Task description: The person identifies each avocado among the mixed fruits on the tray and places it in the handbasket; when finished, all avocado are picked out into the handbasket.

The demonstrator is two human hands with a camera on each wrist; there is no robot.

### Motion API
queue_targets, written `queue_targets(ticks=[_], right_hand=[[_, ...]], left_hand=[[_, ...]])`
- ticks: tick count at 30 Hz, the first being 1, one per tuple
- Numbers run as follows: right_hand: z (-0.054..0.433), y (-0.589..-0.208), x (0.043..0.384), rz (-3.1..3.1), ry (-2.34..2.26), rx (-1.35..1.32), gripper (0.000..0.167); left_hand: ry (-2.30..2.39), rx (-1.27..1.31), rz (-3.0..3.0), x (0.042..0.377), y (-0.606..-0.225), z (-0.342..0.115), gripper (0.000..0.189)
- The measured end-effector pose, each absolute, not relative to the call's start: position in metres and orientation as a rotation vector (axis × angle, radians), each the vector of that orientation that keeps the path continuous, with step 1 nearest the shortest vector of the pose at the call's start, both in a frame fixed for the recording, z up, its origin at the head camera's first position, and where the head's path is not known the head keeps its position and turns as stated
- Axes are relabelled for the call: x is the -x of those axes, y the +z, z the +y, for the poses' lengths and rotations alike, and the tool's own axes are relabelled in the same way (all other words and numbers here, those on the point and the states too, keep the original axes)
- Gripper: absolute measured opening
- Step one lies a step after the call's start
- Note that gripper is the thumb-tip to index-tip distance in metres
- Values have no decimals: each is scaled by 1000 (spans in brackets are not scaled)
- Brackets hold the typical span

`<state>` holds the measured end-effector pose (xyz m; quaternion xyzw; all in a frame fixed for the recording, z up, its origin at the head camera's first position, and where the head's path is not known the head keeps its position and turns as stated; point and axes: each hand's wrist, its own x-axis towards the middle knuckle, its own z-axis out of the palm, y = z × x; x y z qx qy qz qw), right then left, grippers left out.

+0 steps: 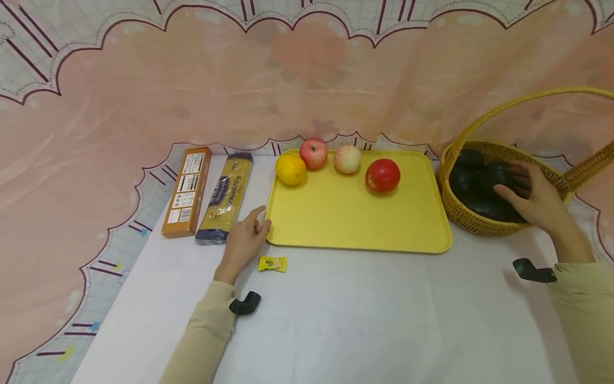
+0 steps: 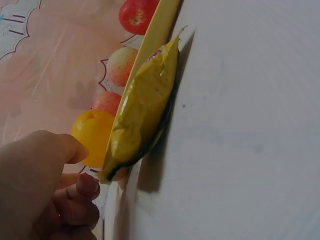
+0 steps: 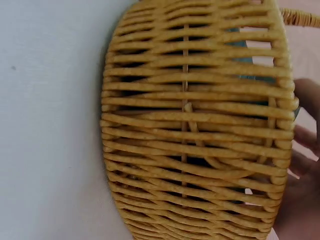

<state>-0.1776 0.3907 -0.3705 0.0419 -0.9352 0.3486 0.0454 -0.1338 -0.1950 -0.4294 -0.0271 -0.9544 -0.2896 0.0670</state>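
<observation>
My right hand point(image 1: 539, 197) reaches over the near right rim of a yellow wicker basket point(image 1: 479, 226). Its thumb and fingers are spread at the right side of a dark, rounded, glossy item point(image 1: 493, 173), one of several similar ones inside. In the right wrist view the basket's woven wall point(image 3: 200, 125) hides most of the hand. Beside the left edge of a yellow tray point(image 1: 355, 224) is my left hand point(image 1: 245, 237), index finger extended and thumb near the tray's front corner. A small yellow-wrapped candy point(image 1: 272, 264) lies just right of the left wrist.
On the tray sit a lemon point(image 1: 290, 169), a red apple point(image 1: 314, 154), a pale peach-like fruit point(image 1: 347, 159) and a red round fruit point(image 1: 382, 176). Left of it lie a spaghetti packet point(image 1: 225, 200) and an orange-brown box point(image 1: 187, 192). The basket's tall handle point(image 1: 532, 97) arches overhead.
</observation>
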Motion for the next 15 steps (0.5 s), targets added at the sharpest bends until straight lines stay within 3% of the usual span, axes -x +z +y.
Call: queue_targets(ticks=[15], right_hand=[[351,-349,157,-2766,876,-290,54]], left_hand=[[-724,213,-2843,153,-388,-172,45]])
